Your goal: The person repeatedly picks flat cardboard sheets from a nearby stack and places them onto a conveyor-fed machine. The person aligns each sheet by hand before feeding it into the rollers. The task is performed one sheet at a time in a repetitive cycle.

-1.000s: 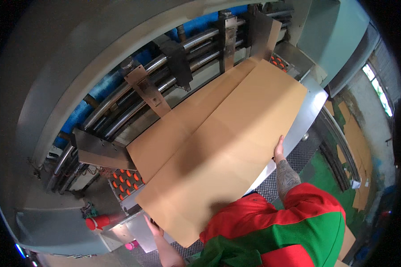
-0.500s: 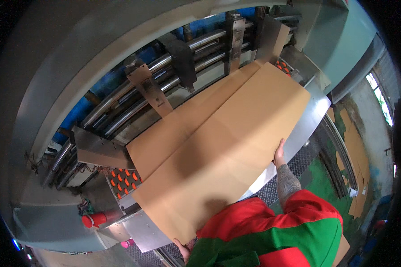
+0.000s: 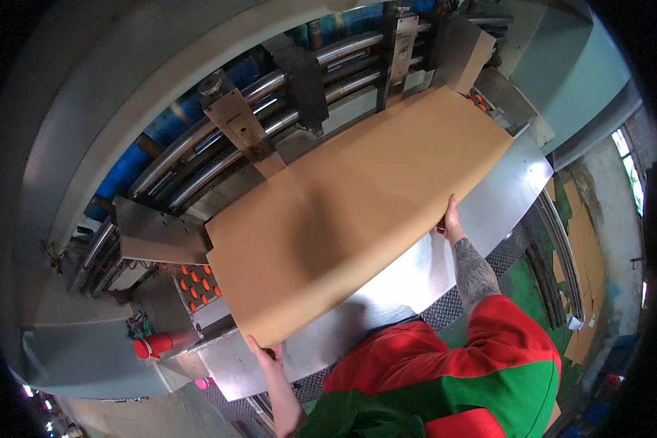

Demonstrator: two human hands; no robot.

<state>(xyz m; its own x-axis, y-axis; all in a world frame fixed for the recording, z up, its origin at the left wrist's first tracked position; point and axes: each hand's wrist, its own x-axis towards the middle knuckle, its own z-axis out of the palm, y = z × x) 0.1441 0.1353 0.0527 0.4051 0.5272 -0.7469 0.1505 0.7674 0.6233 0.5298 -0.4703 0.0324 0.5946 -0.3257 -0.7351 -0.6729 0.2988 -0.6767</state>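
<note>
Big brown cardboard sheet (image 3: 358,212) flat on steel feed table (image 3: 489,212), centre frame. Left hand (image 3: 264,355) at 7 o'clock corner, fingers curled on edge. Right hand (image 3: 449,219) at 3 o'clock edge, fingers pinching sheet.

A: The cardboard sheet (image 3: 358,212) is plain tan-brown, no print on it.

B: And the feed table (image 3: 409,281) under it is bare silvery steel. The rollers (image 3: 197,285) at the left corner?

A: Orange dots on a grey bed. There's a red cup (image 3: 153,344) beside them.

B: The shirt (image 3: 452,379) is red with green panels, and the right forearm (image 3: 474,274) carries a dark tattoo pattern.
</note>
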